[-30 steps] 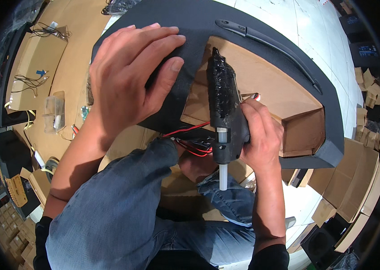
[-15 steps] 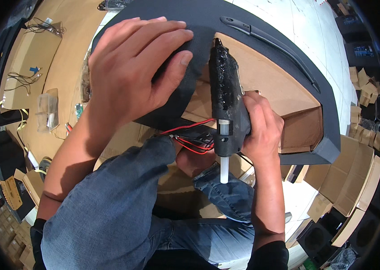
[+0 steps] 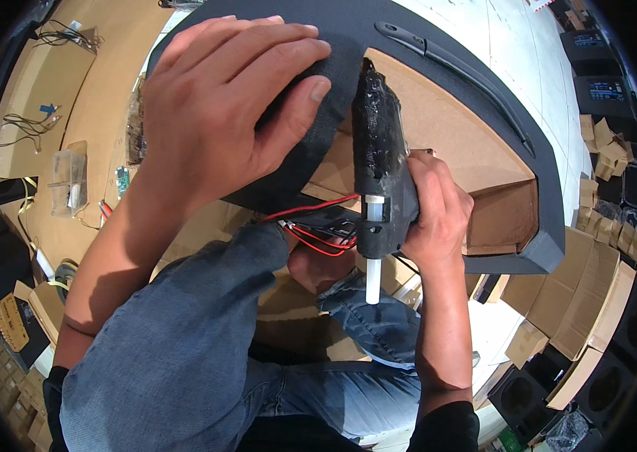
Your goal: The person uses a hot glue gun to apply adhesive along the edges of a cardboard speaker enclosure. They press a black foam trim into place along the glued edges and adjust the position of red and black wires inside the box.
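My right hand (image 3: 439,213) is closed round the handle of a black hot glue gun (image 3: 381,143). A white glue stick (image 3: 373,282) sticks out of its back end, toward me. The gun's nozzle end points away from me, over the opening of a black-covered wooden box (image 3: 541,226) with bare brown wood inside. My left hand (image 3: 232,113) rests with outstretched fingers over the dark covered panel on the box's left side. Red and black wires (image 3: 326,236) come out beneath the box near the gun. A black strap handle (image 3: 462,71) runs along the box's far right edge.
To the left, a cardboard-topped table (image 3: 104,68) bears a clear plastic tray (image 3: 68,181), a small green circuit board (image 3: 122,179) and loose cables (image 3: 24,128). Open cardboard boxes (image 3: 575,294) stand at the right, beside black speaker boxes (image 3: 522,395). My knees are under the work.
The whole scene has shifted slightly left in the view. My left hand stays on the panel and my right hand keeps holding the glue gun, with hardly any motion against the box.
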The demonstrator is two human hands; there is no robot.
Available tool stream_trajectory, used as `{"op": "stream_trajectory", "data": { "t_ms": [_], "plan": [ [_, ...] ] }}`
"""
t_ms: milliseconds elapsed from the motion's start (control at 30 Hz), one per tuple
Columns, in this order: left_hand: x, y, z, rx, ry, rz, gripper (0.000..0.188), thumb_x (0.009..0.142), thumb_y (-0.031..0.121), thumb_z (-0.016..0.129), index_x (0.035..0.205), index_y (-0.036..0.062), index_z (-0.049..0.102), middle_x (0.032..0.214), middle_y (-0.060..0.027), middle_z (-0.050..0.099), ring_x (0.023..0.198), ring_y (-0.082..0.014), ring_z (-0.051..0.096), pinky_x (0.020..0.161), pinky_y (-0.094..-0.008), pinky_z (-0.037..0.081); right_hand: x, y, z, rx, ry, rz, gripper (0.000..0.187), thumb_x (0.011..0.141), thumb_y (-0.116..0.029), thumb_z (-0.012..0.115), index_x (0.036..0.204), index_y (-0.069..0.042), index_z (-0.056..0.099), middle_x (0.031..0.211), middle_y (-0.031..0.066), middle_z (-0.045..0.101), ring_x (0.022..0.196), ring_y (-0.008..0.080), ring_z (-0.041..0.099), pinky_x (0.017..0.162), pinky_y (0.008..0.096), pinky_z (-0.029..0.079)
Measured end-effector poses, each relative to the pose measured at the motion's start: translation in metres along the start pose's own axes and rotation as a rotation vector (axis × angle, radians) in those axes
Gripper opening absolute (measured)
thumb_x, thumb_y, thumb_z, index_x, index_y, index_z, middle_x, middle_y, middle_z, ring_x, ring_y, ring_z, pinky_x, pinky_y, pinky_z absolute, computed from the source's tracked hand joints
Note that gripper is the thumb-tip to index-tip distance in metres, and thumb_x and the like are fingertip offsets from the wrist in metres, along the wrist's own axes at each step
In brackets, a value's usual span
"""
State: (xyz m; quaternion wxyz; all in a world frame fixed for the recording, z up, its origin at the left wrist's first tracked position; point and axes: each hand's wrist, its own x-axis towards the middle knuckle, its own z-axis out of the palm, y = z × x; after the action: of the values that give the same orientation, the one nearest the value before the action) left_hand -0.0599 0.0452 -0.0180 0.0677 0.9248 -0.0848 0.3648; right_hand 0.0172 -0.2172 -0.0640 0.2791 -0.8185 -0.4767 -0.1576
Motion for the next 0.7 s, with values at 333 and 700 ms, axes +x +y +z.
{"op": "stream_trajectory", "data": {
  "t_ms": [333,700],
  "plan": [
    [0.0059,0.0037,-0.0083,0.017,-0.083,-0.012,0.023,0.094,0.017,0.069,0.114,0.0085,0.077,0.117,-0.0055,0.076,0.112,-0.0252,0.070,0.102,-0.0401,0.049,0.0021,-0.0004,0.0021,-0.012,-0.017,0.014,0.042,0.068,-0.015,0.077,0.107,-0.003,0.067,0.099,0.0122,0.069,0.072,0.0297,0.072,0.063,0.0386,0.057],
    [0.0050,0.0035,-0.0097,0.031,-0.102,-0.006,0.023,0.095,0.017,0.068,0.114,0.0078,0.077,0.118,-0.0061,0.076,0.113,-0.0249,0.070,0.103,-0.0397,0.049,0.0018,-0.0055,0.0009,-0.046,-0.029,0.046,0.042,0.067,-0.016,0.080,0.106,-0.004,0.067,0.092,0.0116,0.068,0.071,0.0285,0.072,0.062,0.0386,0.057]
  ]
}}
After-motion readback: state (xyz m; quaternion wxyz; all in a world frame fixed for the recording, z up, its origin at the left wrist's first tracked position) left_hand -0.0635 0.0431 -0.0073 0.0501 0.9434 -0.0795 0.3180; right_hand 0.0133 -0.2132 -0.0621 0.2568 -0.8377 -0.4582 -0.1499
